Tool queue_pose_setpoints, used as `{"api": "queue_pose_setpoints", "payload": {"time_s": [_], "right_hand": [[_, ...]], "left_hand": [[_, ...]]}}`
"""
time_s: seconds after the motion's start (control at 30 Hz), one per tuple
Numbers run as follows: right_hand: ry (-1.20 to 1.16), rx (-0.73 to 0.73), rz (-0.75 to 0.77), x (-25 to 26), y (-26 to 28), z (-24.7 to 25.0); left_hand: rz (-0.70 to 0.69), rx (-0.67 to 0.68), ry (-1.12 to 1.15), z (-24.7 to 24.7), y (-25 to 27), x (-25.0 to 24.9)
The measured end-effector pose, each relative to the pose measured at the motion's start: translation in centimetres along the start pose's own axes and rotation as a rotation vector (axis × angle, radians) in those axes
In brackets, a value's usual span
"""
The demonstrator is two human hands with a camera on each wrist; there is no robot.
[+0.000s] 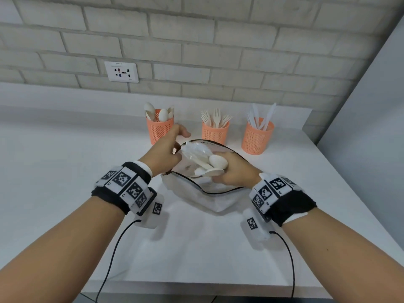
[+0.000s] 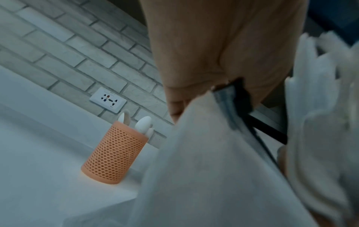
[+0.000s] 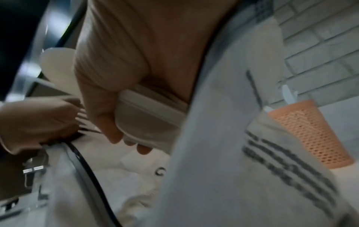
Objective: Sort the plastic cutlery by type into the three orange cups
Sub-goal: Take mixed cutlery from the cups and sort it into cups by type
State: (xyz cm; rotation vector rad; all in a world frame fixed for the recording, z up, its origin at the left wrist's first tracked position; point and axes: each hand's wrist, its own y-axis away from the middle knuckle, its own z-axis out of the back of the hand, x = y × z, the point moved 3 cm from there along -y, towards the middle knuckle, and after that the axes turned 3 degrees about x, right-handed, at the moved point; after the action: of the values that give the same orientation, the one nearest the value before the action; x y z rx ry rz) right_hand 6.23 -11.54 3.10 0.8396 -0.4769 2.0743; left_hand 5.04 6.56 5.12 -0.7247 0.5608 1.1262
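Note:
Three orange mesh cups stand in a row at the back of the white table: the left cup [image 1: 160, 132] [image 2: 114, 153] holds spoons, the middle cup [image 1: 215, 133] forks, the right cup [image 1: 256, 137] [image 3: 310, 135] knives. In front of them lies a white zip pouch [image 1: 209, 197] [image 2: 204, 169] [image 3: 223, 138], its mouth open. My left hand [image 1: 166, 147] [image 2: 204, 53] pinches the pouch's zipper edge. At the pouch mouth, my right hand [image 1: 236, 169] [image 3: 126, 61] grips a bundle of white cutlery [image 1: 215, 162] [image 3: 149, 116] [image 2: 314, 122], with spoon bowls and fork tines showing.
A wall socket [image 1: 121, 72] sits in the brick wall behind the cups. A grey wall closes off the right side. Thin black cables [image 1: 109, 259] hang from both wrists over the table's front edge.

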Motion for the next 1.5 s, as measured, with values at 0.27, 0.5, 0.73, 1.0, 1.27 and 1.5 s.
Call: {"api": "queue_pose_setpoints", "payload": {"time_s": [0.27,0.5,0.73,1.0,1.27,1.5], "right_hand": [[-0.718,-0.157,0.074,5.2,2.2,4.2],[-0.821,-0.25,-0.035,4.6,3.2,5.1],[-0.92,-0.291,-0.246,1.3,2.9,4.2],[-0.991,-0.289,-0.337,0.0,2.2,2.6],[-0.959,-0.331,-0.308,0.5,0.1,1.4],[-0.955,-0.307,-0.214,2.2,-1.9,0.3]], "left_hand": [[0.131,0.441,-0.088,-4.0,-1.4,-2.7],[0.1,0.905,-0.657,-11.3,1.4,-1.5],[0.235,0.822,-0.843,-8.9,1.2,1.7],[0.384,0.898,-0.711,-6.2,2.8,1.4],[0.269,0.469,-0.206,-3.8,0.2,-1.8],[0.184,0.151,0.314,-4.9,-1.8,-2.9]]}}
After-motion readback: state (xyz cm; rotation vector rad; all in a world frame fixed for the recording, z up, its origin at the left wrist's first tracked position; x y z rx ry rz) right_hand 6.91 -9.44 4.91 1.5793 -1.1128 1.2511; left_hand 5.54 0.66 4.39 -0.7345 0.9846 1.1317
